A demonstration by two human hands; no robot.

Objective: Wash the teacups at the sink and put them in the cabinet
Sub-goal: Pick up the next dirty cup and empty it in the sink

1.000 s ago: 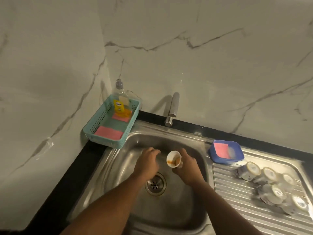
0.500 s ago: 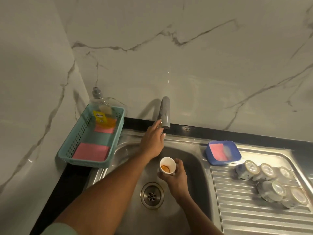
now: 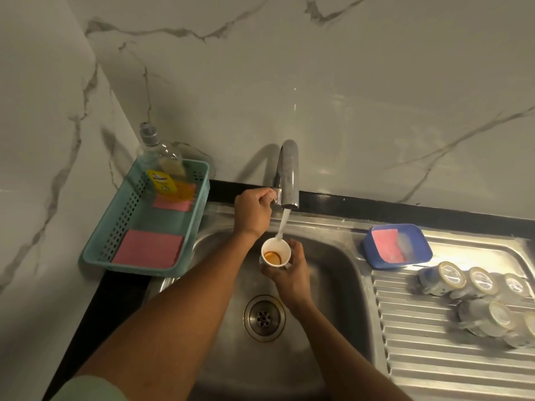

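Observation:
A white teacup (image 3: 276, 252) with brown tea residue at its bottom is held upright over the steel sink (image 3: 333, 273) by my right hand (image 3: 289, 274), whose fingers curl around its side. Water streams from the tap (image 3: 287, 175) into the cup's far rim. My left hand (image 3: 253, 211) grips the tap's small lever just left of the spout. Several more teacups (image 3: 480, 302) lie on their sides on the ribbed drainboard at the right.
A teal basket (image 3: 199, 198) left of the sink holds a dish soap bottle (image 3: 163, 169) and pink sponges (image 3: 147, 250). A blue tub (image 3: 417, 241) with a pink sponge sits at the drainboard's back. The drain (image 3: 264, 317) lies below the cup. Marble walls stand behind and left.
My left hand rose from the sink to the tap lever and water now runs. My right hand lifted the cup toward the spout, under the stream.

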